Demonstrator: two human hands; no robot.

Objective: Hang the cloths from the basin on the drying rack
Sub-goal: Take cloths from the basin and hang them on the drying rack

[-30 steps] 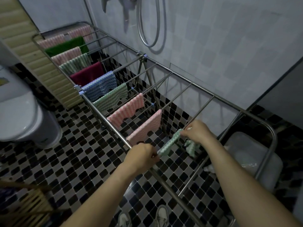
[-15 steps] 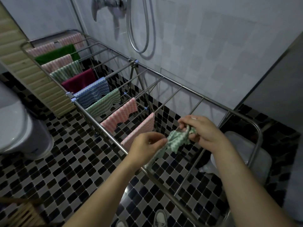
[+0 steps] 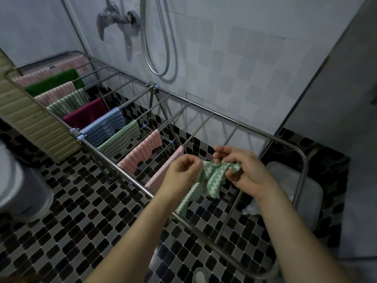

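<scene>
Toilet: white, on the checkered floor well to the left of the drying rack.
Ribbed panel: cream, leaning behind the rack's left half.
Shower hose: loops down the tiled wall behind the rack's middle.
Hung cloths: a row of pink, green, maroon and blue cloths draped over the bars, filling the rack's left and middle parts.
Nearest pink cloth: on the bar just left of the hands, partly hidden by the left wrist.
Left hand: above the rack's front rail, fingers curled, pinching the left edge of the green cloth.
Green cloth: zigzag-striped, bunched between both hands over the rack's right part; its loose tail hangs down across the front rail.
Right hand: over the rack's right bars, thumb and fingers gripping the cloth's crumpled right end.
Basin: pale plastic, on the floor under the rack's right end, seen through the bars and partly covered by the right forearm.
</scene>
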